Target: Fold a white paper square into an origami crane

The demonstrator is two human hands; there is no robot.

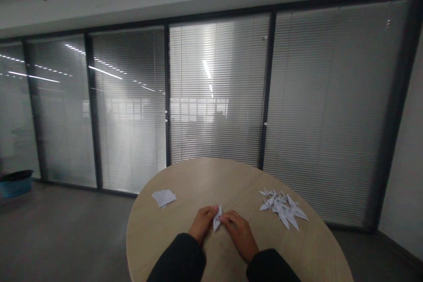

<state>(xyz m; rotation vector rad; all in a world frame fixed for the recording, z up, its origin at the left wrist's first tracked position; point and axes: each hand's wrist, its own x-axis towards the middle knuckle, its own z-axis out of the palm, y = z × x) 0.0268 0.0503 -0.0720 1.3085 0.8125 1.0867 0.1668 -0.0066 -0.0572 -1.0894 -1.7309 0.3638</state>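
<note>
A small piece of folded white paper (217,220), narrow and pointed at its near end, is held between my two hands over the middle of the table. My left hand (204,221) grips its left side, with thumb and fingers closed. From the right, my right hand (238,230) pinches the other side near the upper part. Off to the right lies a pile of folded paper cranes (283,208) with pointed wings. A small stack of white paper sheets (164,198) rests on the left, slightly fanned.
The round wooden table (211,176) has its far edge close to a glass partition with blinds (218,97). A blue bin (16,183) stands on the grey floor at far left. A white wall (401,185) closes off the right side.
</note>
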